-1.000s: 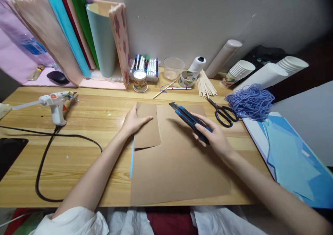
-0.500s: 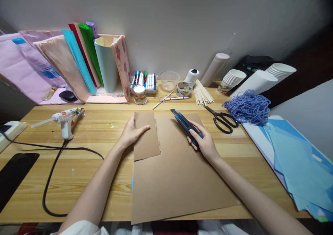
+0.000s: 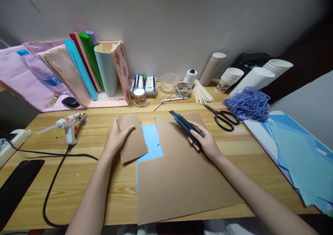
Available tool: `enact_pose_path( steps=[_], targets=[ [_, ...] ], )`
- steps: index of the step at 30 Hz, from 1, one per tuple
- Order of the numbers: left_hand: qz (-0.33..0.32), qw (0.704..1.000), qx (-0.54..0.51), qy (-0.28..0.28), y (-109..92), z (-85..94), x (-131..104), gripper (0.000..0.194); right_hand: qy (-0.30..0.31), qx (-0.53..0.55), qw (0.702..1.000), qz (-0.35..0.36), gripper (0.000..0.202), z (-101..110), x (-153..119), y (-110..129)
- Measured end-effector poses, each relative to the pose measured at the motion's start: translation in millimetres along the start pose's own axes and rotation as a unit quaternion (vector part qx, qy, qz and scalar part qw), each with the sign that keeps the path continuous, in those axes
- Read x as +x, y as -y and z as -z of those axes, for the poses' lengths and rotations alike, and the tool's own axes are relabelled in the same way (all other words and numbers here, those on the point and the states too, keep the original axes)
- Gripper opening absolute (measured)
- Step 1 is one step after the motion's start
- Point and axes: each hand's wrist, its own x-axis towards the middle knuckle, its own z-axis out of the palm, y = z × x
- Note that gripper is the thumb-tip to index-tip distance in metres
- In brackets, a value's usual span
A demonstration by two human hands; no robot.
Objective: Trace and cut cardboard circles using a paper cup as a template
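Observation:
My left hand (image 3: 117, 136) grips a small rectangular cardboard piece (image 3: 134, 141) by its left edge, thumb on top and fingers around the side. The piece is apart from the large cardboard sheet (image 3: 182, 183), whose upper left corner has a rectangular notch. Blue paper (image 3: 152, 139) shows on the table through that notch. In my right hand (image 3: 204, 139) is a blue and black utility knife (image 3: 186, 125), its blade out and pointing up and left above the sheet.
Left of the cardboard stands a white glue gun (image 3: 70, 127) with its black cord. Black scissors (image 3: 222, 117), purple cord (image 3: 247, 105) and light blue sheets (image 3: 296, 158) lie to the right. Along the wall are markers (image 3: 144, 82), wooden sticks (image 3: 201, 92) and paper cups (image 3: 230, 79).
My left hand has drawn the small cardboard piece leftward, away from the large sheet, uncovering blue paper. My right hand keeps the knife in nearly the same place.

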Motion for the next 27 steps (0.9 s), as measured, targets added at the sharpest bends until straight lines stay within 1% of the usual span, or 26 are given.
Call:
enact_pose_path(
  steps=[1, 3, 4, 5, 6, 7, 8, 9, 10, 11, 12, 14, 17, 19, 20, 21, 22, 23, 25, 27],
  targets=[
    [-0.007, 0.997, 0.064, -0.044, 1, 1.3, 2, 0.075, 0.002, 0.009, 1.000, 0.001, 0.050, 1, 0, 0],
    [-0.058, 0.975, 0.155, -0.150, -4, 5.6, 1, 0.079, 0.005, 0.027, 1.000, 0.003, 0.051, 2, 0, 1],
    [-0.097, 0.960, 0.179, -0.190, -10, 7.4, -3, 0.075, 0.007, 0.038, 0.999, 0.003, 0.051, 2, 0, 1],
    [-0.139, 0.949, 0.193, -0.205, -17, 8.3, -10, 0.068, 0.008, 0.049, 0.999, 0.003, 0.051, 3, 1, 1],
    [-0.174, 0.947, 0.198, -0.183, -25, 7.9, -19, 0.058, 0.009, 0.061, 0.998, 0.003, 0.051, 4, 1, 2],
    [-0.197, 0.954, 0.192, -0.120, -33, 6.0, -30, 0.049, 0.009, 0.072, 0.997, 0.001, 0.051, 4, 1, 2],
    [-0.205, 0.962, 0.177, -0.022, -40, 2.7, -43, 0.041, 0.007, 0.085, 0.996, 0.000, 0.052, 5, 1, 2],
    [-0.189, 0.963, 0.163, 0.098, -46, -2.0, -57, 0.037, 0.004, 0.099, 0.995, -0.002, 0.053, 6, 1, 2],
    [-0.160, 0.956, 0.154, 0.194, -50, -7.6, -70, 0.041, 0.000, 0.113, 0.994, -0.004, 0.055, 6, 2, 2],
    [-0.141, 0.945, 0.159, 0.248, -52, -13.8, -83, 0.049, -0.007, 0.126, 0.992, -0.006, 0.058, 7, 3, 3],
    [-0.135, 0.935, 0.180, 0.274, -52, -20.2, -93, 0.059, -0.015, 0.139, 0.990, -0.008, 0.060, 9, 4, 3],
    [-0.113, 0.927, 0.218, 0.285, -51, -31.8, -107, 0.066, -0.036, 0.155, 0.987, -0.009, 0.064, 13, 7, 4],
    [-0.077, 0.919, 0.246, 0.298, -50, -42.2, -111, 0.057, -0.072, 0.138, 0.988, 0.006, 0.066, 26, 13, 5],
    [-0.064, 0.914, 0.253, 0.310, -53, -44.5, -109, 0.048, -0.099, 0.062, 0.993, 0.032, 0.063, 40, 16, 7],
    [-0.059, 0.913, 0.253, 0.313, -55, -44.8, -108, 0.045, -0.122, -0.007, 0.991, 0.049, 0.059, 48, 18, 7],
    [-0.053, 0.914, 0.251, 0.314, -58, -45.0, -107, 0.042, -0.149, -0.094, 0.982, 0.066, 0.055, 56, 19, 7],
    [-0.043, 0.915, 0.249, 0.313, -60, -45.2, -108, 0.041, -0.178, -0.191, 0.962, 0.083, 0.050, 64, 20, 7],
    [-0.035, 0.917, 0.248, 0.310, -62, -45.4, -108, 0.039, -0.204, -0.286, 0.931, 0.101, 0.046, 72, 22, 7],
    [-0.030, 0.920, 0.245, 0.305, -64, -46.1, -110, 0.037, -0.234, -0.445, 0.855, 0.129, 0.043, 85, 26, 5],
    [-0.037, 0.919, 0.235, 0.314, -65, -46.3, -110, 0.035, -0.235, -0.549, 0.790, 0.140, 0.043, 94, 31, 2]
  ],
)
